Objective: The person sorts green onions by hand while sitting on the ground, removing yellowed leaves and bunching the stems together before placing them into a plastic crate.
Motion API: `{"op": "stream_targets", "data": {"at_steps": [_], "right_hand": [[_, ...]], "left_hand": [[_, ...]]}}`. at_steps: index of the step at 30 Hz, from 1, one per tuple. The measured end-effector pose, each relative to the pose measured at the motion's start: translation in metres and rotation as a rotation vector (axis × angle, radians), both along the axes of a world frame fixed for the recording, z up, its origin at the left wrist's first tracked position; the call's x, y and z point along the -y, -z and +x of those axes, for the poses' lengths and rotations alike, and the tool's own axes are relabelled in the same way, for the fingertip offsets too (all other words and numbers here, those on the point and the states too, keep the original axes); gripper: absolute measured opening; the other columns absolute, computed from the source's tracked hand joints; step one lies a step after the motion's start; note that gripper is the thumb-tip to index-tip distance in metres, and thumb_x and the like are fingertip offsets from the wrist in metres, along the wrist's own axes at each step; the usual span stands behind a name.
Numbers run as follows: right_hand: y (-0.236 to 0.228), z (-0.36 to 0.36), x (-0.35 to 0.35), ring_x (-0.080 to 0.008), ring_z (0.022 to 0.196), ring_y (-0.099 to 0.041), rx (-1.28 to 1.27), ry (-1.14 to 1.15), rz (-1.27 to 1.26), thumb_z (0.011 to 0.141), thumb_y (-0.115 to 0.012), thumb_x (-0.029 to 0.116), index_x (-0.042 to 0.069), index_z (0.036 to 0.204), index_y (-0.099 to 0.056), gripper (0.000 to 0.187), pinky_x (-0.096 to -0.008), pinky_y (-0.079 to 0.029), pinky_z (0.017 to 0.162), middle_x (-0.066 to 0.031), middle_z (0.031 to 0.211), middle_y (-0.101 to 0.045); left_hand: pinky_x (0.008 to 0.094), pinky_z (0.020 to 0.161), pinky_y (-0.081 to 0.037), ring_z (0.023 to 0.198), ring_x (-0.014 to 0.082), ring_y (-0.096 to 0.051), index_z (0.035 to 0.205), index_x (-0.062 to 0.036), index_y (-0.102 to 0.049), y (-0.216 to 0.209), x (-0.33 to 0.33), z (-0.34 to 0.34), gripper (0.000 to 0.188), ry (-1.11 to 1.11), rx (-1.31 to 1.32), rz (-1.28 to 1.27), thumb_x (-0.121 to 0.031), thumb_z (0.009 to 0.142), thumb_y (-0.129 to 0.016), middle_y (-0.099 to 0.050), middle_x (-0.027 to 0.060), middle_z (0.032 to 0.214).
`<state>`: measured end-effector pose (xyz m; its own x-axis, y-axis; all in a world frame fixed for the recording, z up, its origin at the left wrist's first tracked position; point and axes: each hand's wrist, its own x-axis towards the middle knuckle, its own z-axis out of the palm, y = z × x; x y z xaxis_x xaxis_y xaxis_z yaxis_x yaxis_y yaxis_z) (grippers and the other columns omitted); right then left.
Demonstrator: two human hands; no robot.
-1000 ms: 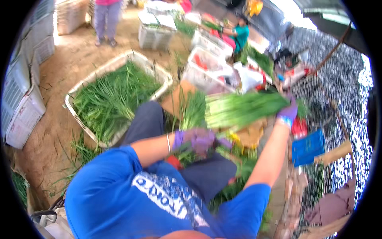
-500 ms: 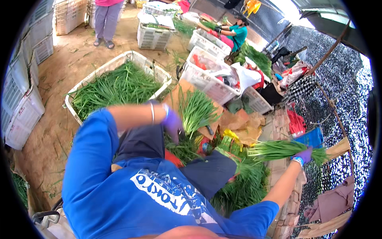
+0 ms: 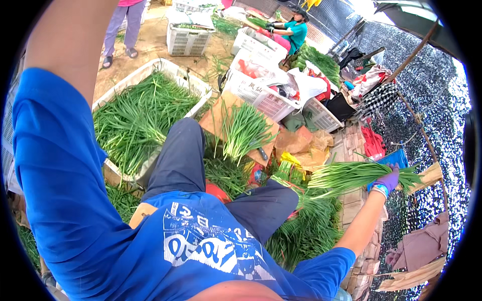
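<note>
Out to the right, my right hand [image 3: 390, 176], in a purple glove, is closed around a bunch of chives [image 3: 341, 175]. The pale stem ends point left and the leaf tips stick out past my hand. My left arm [image 3: 75, 45] is raised and runs off the upper left edge, so that hand is out of sight. Between my knees and the crates, a brown board [image 3: 213, 114] bears loose chives [image 3: 243, 131] and a knife [image 3: 262, 153] with a dark handle. A large white crate [image 3: 200, 89] full of chives [image 3: 143, 113] stands at my left knee.
Bundled chives [image 3: 309, 231] lie by my right leg. Crumpled brown paper [image 3: 304, 145] is beyond the board, near white crates [image 3: 261, 98] holding bags. A dark mesh wall [image 3: 427, 115] closes the right side. A co-worker in teal [image 3: 297, 35] sits farther back; another person's legs [image 3: 123, 30] stand upper left.
My left hand has swung from beside the board up and out of view at the upper left. My right hand still holds the chives, slightly higher and farther right.
</note>
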<state>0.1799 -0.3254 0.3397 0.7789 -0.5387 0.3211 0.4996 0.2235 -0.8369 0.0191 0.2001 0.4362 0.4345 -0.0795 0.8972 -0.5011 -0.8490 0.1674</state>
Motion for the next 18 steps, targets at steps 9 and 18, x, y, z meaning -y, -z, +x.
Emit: {"op": "stream_targets", "data": {"at_steps": [9,18], "right_hand": [[-0.009,0.005,-0.024,-0.0170,0.058,-0.047,0.037,-0.074,-0.028,0.080,-0.056,0.022,0.003,0.073,-0.052,0.021,-0.0313,-0.042,0.054,-0.0041,0.068,-0.050],[-0.010,0.010,-0.057,-0.0200,0.084,-0.048,-0.134,-0.441,-0.139,0.085,-0.045,0.026,0.007,0.106,-0.049,0.029,-0.0342,-0.037,0.079,-0.0082,0.101,-0.052]], "left_hand": [[0.0372,0.082,-0.043,0.097,0.0294,-0.052,0.114,-0.0060,-0.047,0.009,-0.007,0.004,0.062,0.051,-0.020,-0.052,-0.040,0.066,-0.065,-0.053,0.0163,0.109],[0.0386,0.081,-0.043,0.096,0.0305,-0.053,0.119,-0.0060,-0.042,-0.023,-0.031,-0.019,0.067,0.044,0.304,-0.106,-0.036,0.065,-0.066,-0.052,0.0168,0.108]]}}
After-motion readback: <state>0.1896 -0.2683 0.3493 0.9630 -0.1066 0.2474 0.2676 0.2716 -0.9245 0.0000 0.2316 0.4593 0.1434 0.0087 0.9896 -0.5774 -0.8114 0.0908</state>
